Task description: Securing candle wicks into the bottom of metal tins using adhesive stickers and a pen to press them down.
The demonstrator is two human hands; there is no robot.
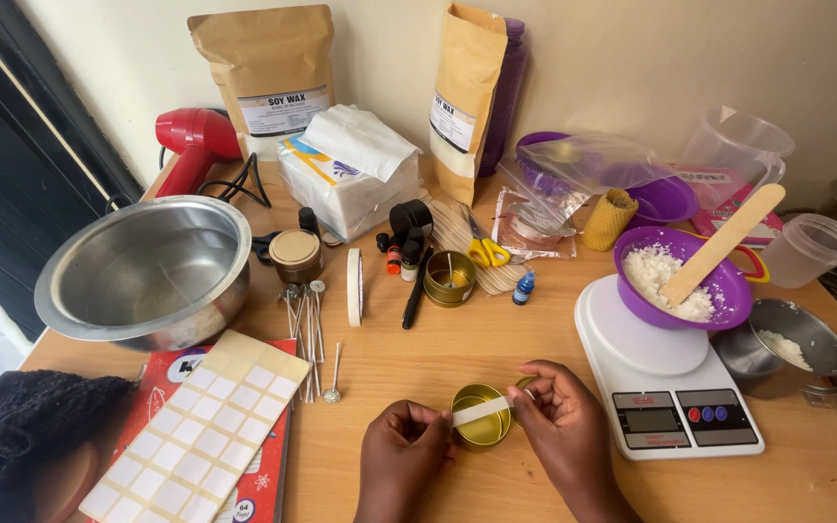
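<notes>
A single head-worn camera looked steeply down from close above the wooden counter [496,353], facing the cream wall at 12 o'clock, the wearer's hands low at 6 o'clock.

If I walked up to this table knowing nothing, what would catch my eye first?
Probably the two hands at the near edge: the left hand and right hand stretch a pale strip across a small gold tin. Next, the purple bowl of white flakes on the white scale at the right, a wooden stick leaning in it. At the left sits a big steel bowl.
</notes>
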